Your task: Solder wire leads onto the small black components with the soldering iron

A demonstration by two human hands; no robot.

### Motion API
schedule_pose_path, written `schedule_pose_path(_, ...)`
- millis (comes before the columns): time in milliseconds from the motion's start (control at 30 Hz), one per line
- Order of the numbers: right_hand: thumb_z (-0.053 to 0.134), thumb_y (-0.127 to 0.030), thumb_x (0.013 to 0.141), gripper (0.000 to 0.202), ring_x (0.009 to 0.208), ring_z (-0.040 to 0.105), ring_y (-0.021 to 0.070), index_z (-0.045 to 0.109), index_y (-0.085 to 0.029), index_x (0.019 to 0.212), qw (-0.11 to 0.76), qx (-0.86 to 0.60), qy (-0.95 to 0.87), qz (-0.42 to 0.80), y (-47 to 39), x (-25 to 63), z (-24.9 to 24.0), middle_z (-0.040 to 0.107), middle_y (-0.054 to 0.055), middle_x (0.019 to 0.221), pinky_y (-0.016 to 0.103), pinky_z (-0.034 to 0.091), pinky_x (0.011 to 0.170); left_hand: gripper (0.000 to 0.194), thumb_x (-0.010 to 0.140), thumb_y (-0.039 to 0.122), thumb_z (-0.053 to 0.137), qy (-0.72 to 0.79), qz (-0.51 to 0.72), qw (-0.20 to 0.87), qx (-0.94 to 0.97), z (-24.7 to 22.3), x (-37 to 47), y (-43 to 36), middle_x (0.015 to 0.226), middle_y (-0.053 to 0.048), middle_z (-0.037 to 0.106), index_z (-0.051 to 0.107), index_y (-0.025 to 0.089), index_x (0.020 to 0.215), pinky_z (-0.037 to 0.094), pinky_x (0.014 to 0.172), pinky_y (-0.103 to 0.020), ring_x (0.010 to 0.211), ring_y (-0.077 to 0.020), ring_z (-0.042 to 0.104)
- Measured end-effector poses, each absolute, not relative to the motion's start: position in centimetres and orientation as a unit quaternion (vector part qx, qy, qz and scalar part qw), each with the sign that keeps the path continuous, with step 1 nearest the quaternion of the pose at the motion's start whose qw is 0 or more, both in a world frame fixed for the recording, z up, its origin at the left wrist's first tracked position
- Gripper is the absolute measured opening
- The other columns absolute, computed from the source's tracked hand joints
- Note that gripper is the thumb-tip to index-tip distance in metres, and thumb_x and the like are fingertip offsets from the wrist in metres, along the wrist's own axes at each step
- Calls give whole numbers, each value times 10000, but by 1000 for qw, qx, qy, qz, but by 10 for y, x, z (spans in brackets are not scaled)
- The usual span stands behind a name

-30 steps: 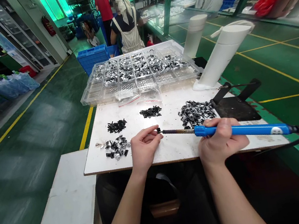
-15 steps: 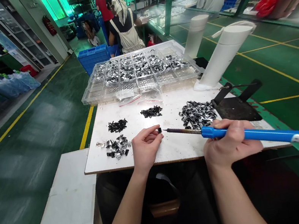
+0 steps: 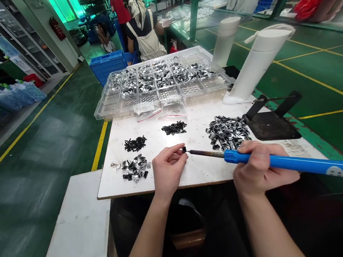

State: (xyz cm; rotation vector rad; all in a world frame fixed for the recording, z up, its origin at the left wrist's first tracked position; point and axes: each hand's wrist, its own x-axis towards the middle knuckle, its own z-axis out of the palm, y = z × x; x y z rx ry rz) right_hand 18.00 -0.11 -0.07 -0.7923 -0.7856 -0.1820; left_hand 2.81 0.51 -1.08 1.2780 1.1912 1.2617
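Note:
Between the thumb and fingers of my left hand is a small black part, held just above the white board. My right hand is closed round the blue handle of a soldering iron. The iron's tip points left and is at or very close to the black part; I cannot tell whether they touch. Left of my left hand lies a pile of silver and black pieces. Two heaps of tiny black parts lie beyond it. A larger heap of black and silver pieces is beyond my right hand.
A clear compartment tray full of shiny pieces stands at the back, with small plastic bags before it. On the right are a black metal stand and two white tubes. A co-worker sits beyond the tray.
The soldering iron has shifted slightly left, its tip closer to the black part, and its handle end has dropped a little. My left hand stays almost where it was.

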Motion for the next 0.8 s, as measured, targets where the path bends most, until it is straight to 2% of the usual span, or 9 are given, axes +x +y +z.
schedule_pose_path(800,667,-229,807,175,447,568,147,686,-182,639,829,-380,-400,-88,-1,183,-4,620,-32,542,328,491,483,258,770,153,768,489,512,477,521,-11,27,5,889,-27,724,814,208,1018,622,769,-248,762,-130,717)
